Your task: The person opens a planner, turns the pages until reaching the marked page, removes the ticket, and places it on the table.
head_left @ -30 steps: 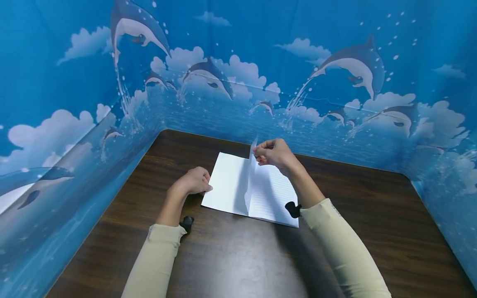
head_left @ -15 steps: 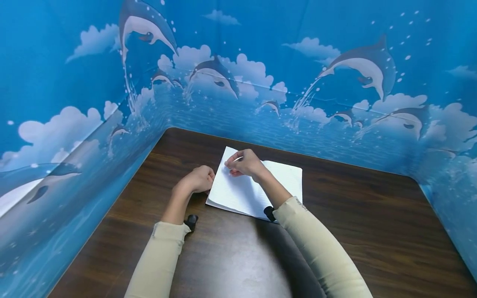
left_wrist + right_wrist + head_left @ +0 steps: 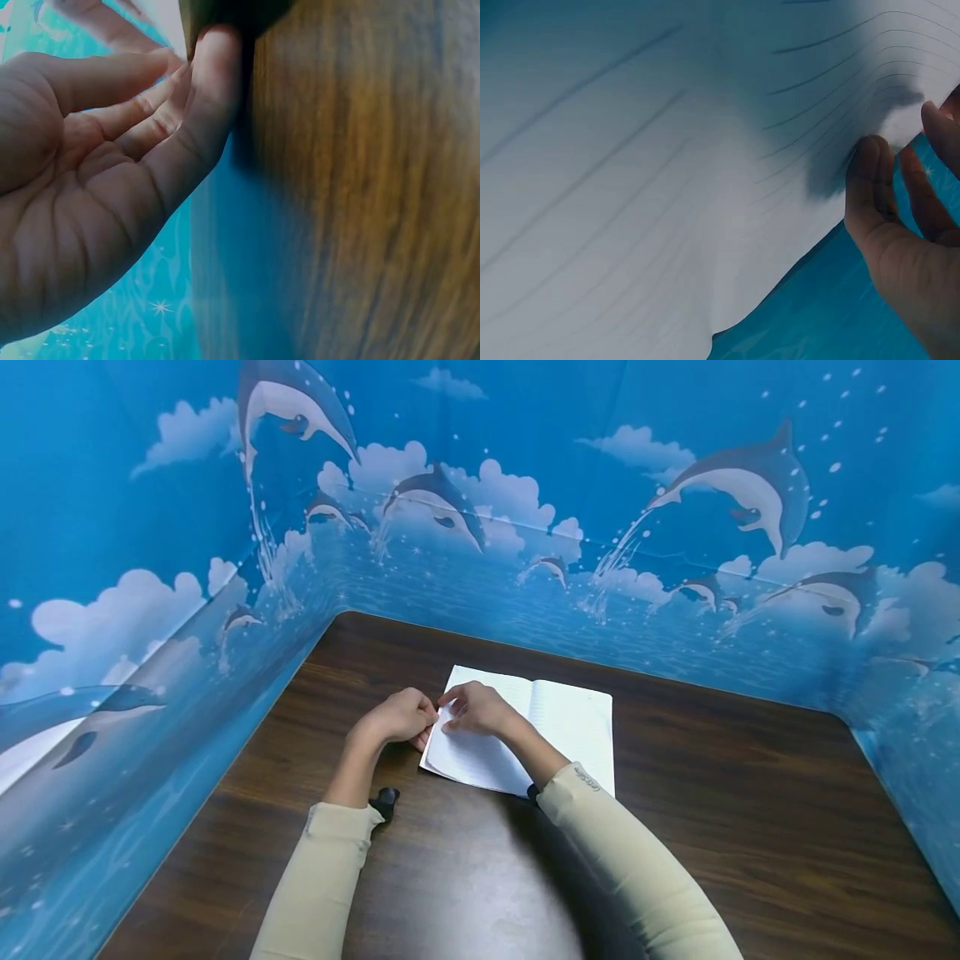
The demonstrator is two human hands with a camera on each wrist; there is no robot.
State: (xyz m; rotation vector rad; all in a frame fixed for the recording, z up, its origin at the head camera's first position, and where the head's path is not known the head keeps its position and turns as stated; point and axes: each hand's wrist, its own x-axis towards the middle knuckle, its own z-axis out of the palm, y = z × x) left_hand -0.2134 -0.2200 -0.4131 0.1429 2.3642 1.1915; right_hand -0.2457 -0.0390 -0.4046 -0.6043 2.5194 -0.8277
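The white ruled notebook lies spread on the table, its left page slightly raised at the near corner. My left hand pinches the notebook's left edge; the left wrist view shows that hand with thumb and fingers at a page corner. Over the left page, close to the left hand, is my right hand, thumb and forefinger apart. In the right wrist view, the right hand's fingertips touch the curved ruled paper near its edge.
The dark wood-grain table extends around the notebook. A blue curtain printed with dolphins and clouds hangs along the table's back and sides. Dark straps or devices sit at the wrists.
The upright page has turned over to the left and lies flat. My right hand has moved left with it and parted its fingers near my left hand, which stays at the left edge.
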